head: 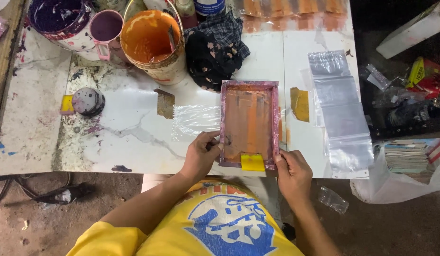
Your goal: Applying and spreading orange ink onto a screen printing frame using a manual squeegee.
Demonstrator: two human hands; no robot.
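A small screen-printing frame [249,124] with a purple-stained rim and orange-inked mesh lies flat on the white table [134,132]. My left hand [201,154] grips its near left edge, fingers curled on the rim. My right hand [292,169] holds the near right corner. A yellow squeegee [252,162] rests on the frame's near end between my hands. A clear plastic bag [196,121] sticks out from under the frame on the left.
An orange paint bucket [153,40] and purple paint containers [73,21] stand at the back left. A dark cloth [213,50] lies beside them. Clear zip bags [341,111] are stacked on the right. A round stained lid [87,101] sits left.
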